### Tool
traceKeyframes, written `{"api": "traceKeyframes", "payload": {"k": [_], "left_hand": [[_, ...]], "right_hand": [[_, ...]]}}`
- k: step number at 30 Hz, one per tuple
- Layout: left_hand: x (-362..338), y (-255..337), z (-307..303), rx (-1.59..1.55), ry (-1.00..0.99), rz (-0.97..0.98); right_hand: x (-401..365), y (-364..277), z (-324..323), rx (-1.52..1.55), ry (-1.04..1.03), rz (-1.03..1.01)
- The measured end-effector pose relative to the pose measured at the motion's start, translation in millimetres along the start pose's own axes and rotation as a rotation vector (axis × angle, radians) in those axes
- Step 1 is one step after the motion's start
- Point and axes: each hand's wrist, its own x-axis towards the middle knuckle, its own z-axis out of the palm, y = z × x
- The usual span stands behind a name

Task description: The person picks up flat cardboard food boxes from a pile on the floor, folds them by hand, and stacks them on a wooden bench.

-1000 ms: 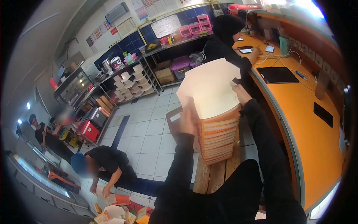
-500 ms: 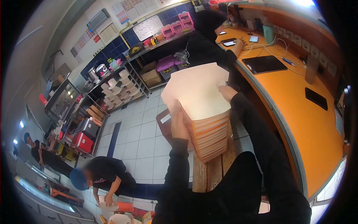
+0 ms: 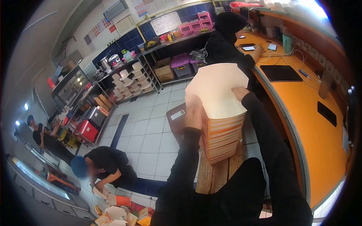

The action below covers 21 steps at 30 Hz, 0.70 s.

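Observation:
A tall stack of nested cardboard food boxes (image 3: 224, 137), orange-edged with pale insides, stands on a wooden bench (image 3: 217, 174) in front of me. The top box (image 3: 218, 84) has its pale flaps spread out. My left hand (image 3: 193, 115) is closed on the flap at the left side of this top box, with some fingers hidden. My right hand (image 3: 240, 93) pinches its right edge between thumb and fingers. Behind my left hand, a brown carton with a white label (image 3: 176, 116) shows beside the stack.
An orange counter (image 3: 286, 96) curves along my right, bearing a tablet (image 3: 281, 73), a phone (image 3: 327, 113) and cables. A person in black (image 3: 222, 47) sits at it. At lower left a crouching person (image 3: 107, 165) handles cartons near a pile of boxes (image 3: 117, 214).
The view has shifted, so the room appears farther right. My hands remain on the top box, its flaps spread slightly differently. The crouching person has lifted and tilted a carton.

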Motion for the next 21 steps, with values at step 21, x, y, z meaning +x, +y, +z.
{"api": "traceKeyframes", "payload": {"k": [21], "left_hand": [[9,13,-2,0.081,-0.152,-0.261]], "right_hand": [[3,2,-12,-0.152,-0.002,0.054]]}}
